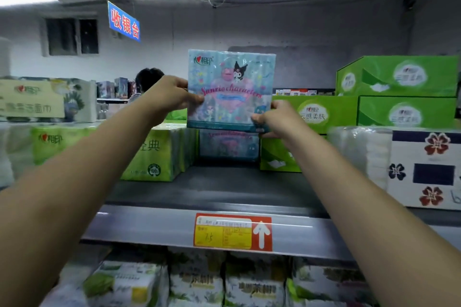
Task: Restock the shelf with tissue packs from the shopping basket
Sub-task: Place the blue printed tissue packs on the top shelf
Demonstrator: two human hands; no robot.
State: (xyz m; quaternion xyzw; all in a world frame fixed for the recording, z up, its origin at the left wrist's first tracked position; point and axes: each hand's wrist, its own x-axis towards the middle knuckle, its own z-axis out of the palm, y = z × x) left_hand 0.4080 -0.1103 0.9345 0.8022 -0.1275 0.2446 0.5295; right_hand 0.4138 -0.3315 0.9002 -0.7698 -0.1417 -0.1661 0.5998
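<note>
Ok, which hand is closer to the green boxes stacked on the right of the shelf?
Right. The right hand grips the tissue pack at its lower right corner, next to the green boxes; the left hand holds its left edge, on the far side.

The blue hanging sign (124, 22) reads 收银台. The tissue pack (230, 90) says "Sanrio characters" and 心相印. The green box (313, 113) carries 云感柔肤, and the green pack (154, 157) shows 100%.
</note>
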